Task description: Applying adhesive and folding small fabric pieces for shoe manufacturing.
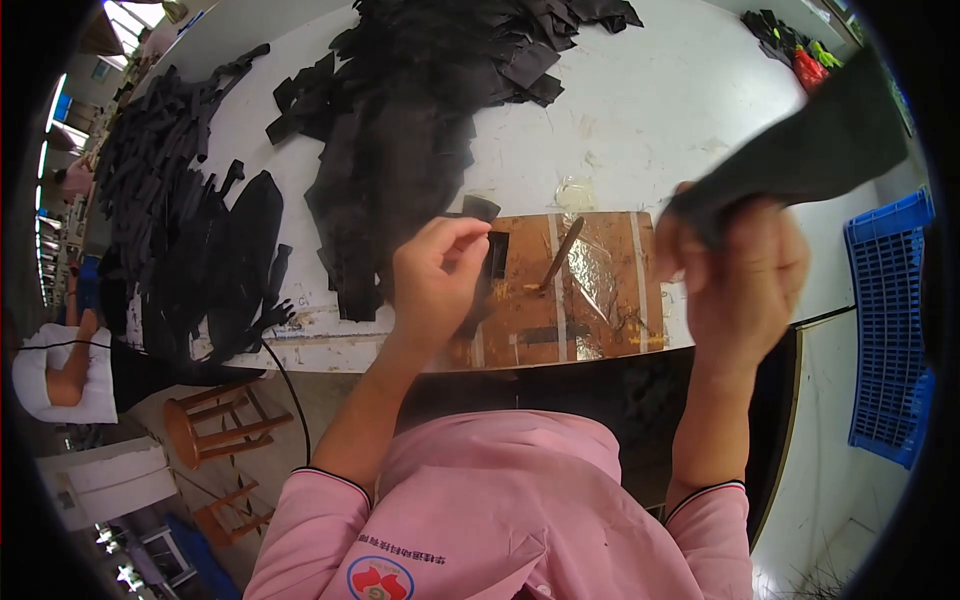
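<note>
My right hand [745,265] is raised at the right, its fingers closed round one end of a long black fabric piece [825,140] that stretches up and to the right. Motion blurs this hand somewhat. At the left edge of a brown cardboard board [530,345], my left hand [437,275] has thumb and forefinger pinched together. Whatever lies in that pinch is hidden or too small to name. Small dark scraps [482,207] show right by its fingertips. A thin brown blade-like strip [565,252] stands tilted on the board, beside clear shiny tape [592,275].
A large heap of black fabric pieces [410,120] covers the table's middle and back. More narrow black strips [150,150] pile up at the left. A blue plastic crate [885,330] stands at the right, a wooden stool [225,425] at lower left, near another person [65,375].
</note>
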Available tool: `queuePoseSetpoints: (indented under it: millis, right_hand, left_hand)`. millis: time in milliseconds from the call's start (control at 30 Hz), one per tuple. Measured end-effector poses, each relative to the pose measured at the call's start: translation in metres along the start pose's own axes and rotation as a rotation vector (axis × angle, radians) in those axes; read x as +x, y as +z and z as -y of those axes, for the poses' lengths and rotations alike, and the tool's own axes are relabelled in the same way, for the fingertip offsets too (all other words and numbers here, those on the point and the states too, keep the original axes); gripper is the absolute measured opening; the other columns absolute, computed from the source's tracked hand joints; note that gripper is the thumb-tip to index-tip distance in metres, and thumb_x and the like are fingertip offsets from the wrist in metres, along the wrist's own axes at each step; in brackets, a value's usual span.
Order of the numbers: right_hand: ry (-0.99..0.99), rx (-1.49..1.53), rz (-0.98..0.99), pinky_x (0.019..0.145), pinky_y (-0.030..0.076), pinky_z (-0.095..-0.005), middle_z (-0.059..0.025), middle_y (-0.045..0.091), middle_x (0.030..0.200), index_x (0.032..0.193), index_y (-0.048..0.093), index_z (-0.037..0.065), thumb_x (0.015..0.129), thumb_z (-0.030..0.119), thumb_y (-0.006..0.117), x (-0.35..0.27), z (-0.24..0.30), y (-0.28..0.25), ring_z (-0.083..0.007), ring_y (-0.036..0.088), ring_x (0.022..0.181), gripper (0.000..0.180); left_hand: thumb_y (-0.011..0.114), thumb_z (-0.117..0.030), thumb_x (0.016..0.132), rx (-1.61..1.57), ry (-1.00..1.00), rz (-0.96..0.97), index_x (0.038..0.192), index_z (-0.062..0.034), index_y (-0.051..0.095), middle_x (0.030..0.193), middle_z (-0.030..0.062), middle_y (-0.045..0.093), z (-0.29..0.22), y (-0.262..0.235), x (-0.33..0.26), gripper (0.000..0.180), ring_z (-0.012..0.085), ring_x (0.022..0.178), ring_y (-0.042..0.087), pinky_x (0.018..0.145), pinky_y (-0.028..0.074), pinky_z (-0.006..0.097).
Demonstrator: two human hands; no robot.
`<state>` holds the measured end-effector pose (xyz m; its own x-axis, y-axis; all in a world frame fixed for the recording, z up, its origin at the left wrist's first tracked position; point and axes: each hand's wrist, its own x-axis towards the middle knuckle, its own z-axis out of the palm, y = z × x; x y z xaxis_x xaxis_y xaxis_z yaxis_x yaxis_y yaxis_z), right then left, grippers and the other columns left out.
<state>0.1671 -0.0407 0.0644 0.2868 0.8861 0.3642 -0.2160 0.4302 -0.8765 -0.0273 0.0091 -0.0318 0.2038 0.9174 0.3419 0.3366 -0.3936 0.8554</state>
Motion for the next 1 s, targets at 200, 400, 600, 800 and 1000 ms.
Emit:
queuePoseSetpoints:
  millis: [200, 400, 600, 800, 1000]
  right_hand:
    - [0.128, -0.141, -0.431, 0.044, 0.028, -0.0235, -0.0005, 0.03, 0.048, 0.064, 0.038, 0.005, 0.094, 0.027, 0.037, -0.076, -0.037, -0.069, -0.0114, 0.035, 0.045, 0.037]
    - [0.943, -0.166, -0.947, 0.044, 0.037, -0.0213, -0.0012, 0.045, 0.053, 0.072, 0.049, 0.003, 0.088, 0.036, 0.048, -0.204, -0.088, -0.15, -0.0109, 0.046, 0.049, 0.037]
    - [0.652, -0.731, -0.2, 0.052, 0.042, -0.0223, -0.0043, 0.056, 0.063, 0.082, 0.058, -0.001, 0.085, 0.013, 0.055, -0.183, -0.089, -0.086, -0.0093, 0.052, 0.055, 0.015]
    - [-0.151, -0.759, 0.226, 0.054, 0.043, -0.0296, -0.0107, 0.051, 0.083, 0.098, 0.058, 0.006, 0.061, -0.002, 0.064, -0.099, -0.065, 0.021, -0.0226, 0.051, 0.062, 0.039]
    - [-0.466, -1.004, 0.294, 0.049, 0.042, -0.027, -0.0103, 0.051, 0.083, 0.098, 0.059, 0.002, 0.049, -0.004, 0.062, -0.087, -0.088, 0.031, -0.0219, 0.051, 0.062, 0.049]
  left_hand:
    - [0.07, -0.026, 0.065, 0.613, 0.112, -0.096, 0.087, 0.0007, 0.053, 0.086, 0.0135, 0.052, 0.033, 0.021, -0.004, 0.039, 0.0303, 0.084, 0.048, 0.069, 0.042, 0.038]
    - [0.067, -0.01, 0.066, 0.702, 0.061, -0.106, 0.069, -0.0027, 0.058, 0.078, 0.0095, 0.053, 0.049, 0.027, 0.017, 0.012, 0.0261, 0.078, 0.051, 0.066, 0.043, 0.035]
    - [0.058, -0.009, 0.079, -0.77, -0.576, -0.241, 0.086, -0.0003, 0.06, 0.084, 0.0071, 0.062, 0.005, -0.012, 0.026, 0.011, 0.0153, 0.07, 0.058, 0.064, 0.047, 0.026]
    - [0.049, -0.013, 0.087, -1.085, -0.831, -0.018, 0.096, 0.0013, 0.057, 0.09, 0.0088, 0.062, -0.012, -0.02, -0.008, 0.019, 0.0136, 0.078, 0.061, 0.07, 0.051, 0.025]
    - [0.048, -0.016, 0.087, -1.117, -0.936, 0.102, 0.094, -0.0011, 0.056, 0.083, 0.0059, 0.06, -0.019, -0.015, -0.033, 0.019, 0.0138, 0.073, 0.06, 0.066, 0.051, 0.026]
